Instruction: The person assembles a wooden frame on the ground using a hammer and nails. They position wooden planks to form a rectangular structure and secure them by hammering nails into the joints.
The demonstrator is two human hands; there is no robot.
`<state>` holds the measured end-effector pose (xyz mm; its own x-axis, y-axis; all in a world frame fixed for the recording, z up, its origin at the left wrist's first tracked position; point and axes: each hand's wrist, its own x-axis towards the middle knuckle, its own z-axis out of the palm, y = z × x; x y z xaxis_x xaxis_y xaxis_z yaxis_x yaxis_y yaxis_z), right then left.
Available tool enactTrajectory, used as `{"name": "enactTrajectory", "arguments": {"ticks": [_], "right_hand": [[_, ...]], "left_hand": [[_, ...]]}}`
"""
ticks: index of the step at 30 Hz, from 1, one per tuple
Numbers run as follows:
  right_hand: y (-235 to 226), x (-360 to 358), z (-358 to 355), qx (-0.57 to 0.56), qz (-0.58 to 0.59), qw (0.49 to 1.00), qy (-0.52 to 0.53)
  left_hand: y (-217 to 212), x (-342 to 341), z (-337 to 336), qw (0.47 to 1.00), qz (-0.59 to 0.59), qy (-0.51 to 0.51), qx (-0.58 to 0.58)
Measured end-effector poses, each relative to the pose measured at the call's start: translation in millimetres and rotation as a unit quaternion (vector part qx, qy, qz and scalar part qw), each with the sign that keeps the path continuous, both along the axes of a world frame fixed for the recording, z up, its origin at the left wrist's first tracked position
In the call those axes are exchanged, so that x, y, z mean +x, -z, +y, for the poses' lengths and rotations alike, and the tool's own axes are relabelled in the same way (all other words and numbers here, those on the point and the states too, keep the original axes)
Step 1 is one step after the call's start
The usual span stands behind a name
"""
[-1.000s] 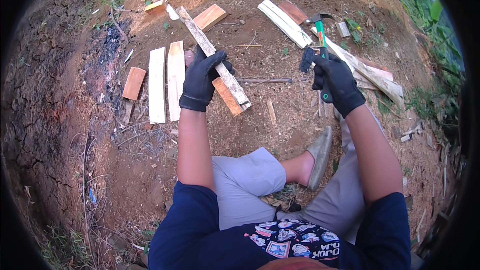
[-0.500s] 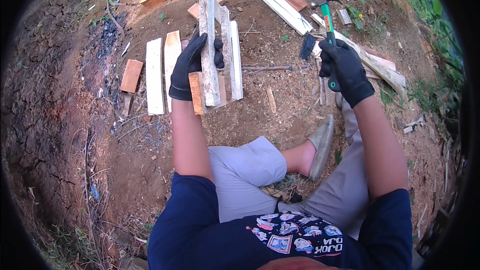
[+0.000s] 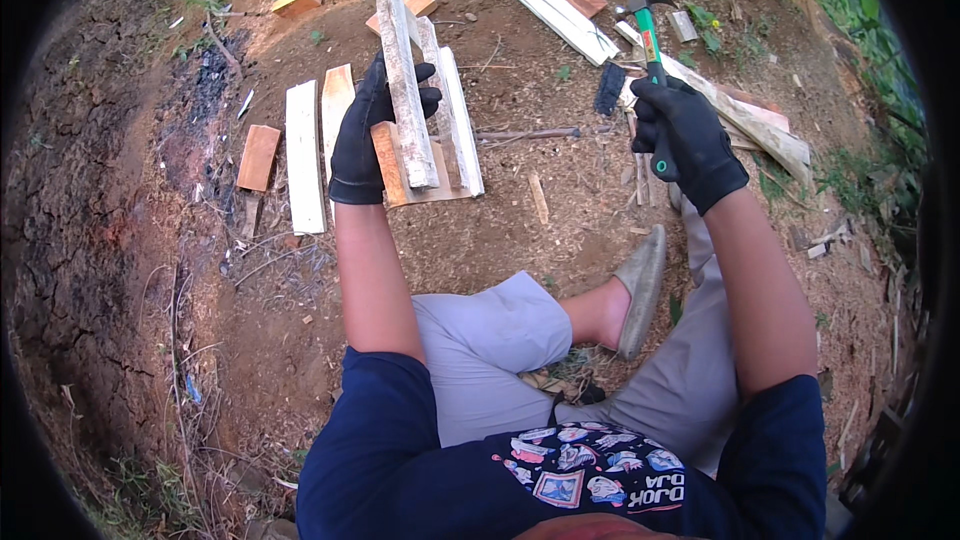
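Note:
My gloved left hand [image 3: 360, 145] grips a small wooden assembly of parallel slats [image 3: 407, 100], with its fingers reaching round the nearest slat. A short orange-brown block [image 3: 388, 158] crosses under the slats at the near end, and another piece shows under the far end. In my gloved right hand [image 3: 693, 140] is a claw hammer [image 3: 650, 40] with a green and black handle, its head pointing away from me. Under the raised hammer, near its handle, a dark brush-like block [image 3: 609, 90] lies on the ground.
Two pale boards [image 3: 305, 160] lie left of my left hand, beside a reddish block [image 3: 259, 157]. Farther off are a yellowish block [image 3: 297, 2] and a long white board [image 3: 558, 15]. More planks [image 3: 770, 140] are piled at the right. My sandalled foot [image 3: 643, 290] rests nearer.
The wooden assembly has tilted and shifted slightly left in my left hand, whose fingers now show more past the slat. The right hand and hammer have moved slightly left.

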<state>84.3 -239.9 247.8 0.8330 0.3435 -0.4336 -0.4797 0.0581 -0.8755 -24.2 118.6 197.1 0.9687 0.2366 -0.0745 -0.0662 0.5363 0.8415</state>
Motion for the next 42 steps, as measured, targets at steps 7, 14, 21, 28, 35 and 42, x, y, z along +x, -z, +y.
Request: {"name": "enactTrajectory", "arguments": {"ticks": [7,14,21,28,35,42], "right_hand": [[-5.5,-5.9,1.3,-0.013,0.003,1.000,-0.009],[-10.0,-5.7,-5.1,0.046,0.107,0.993,-0.015],[-4.9,-4.9,-13.4,0.093,0.147,0.985,0.001],[-4.9,-1.7,-17.7,0.078,0.125,0.989,-0.011],[-7.2,-5.2,-17.9,0.067,0.116,0.991,-0.004],[-3.2,-6.8,-22.0,0.052,0.103,0.993,0.011]], "left_hand": [[-6.6,-1.5,1.0,1.000,0.005,0.015,0.019],[0.7,0.8,3.2,1.000,0.000,0.002,0.027],[4.7,3.9,6.2,1.000,-0.006,0.017,0.006],[11.3,4.5,19.2,0.997,-0.010,0.036,-0.067],[4.3,-13.1,51.0,0.996,0.038,-0.037,-0.067],[65.4,-59.1,133.2,0.978,-0.093,-0.004,-0.188]]}}
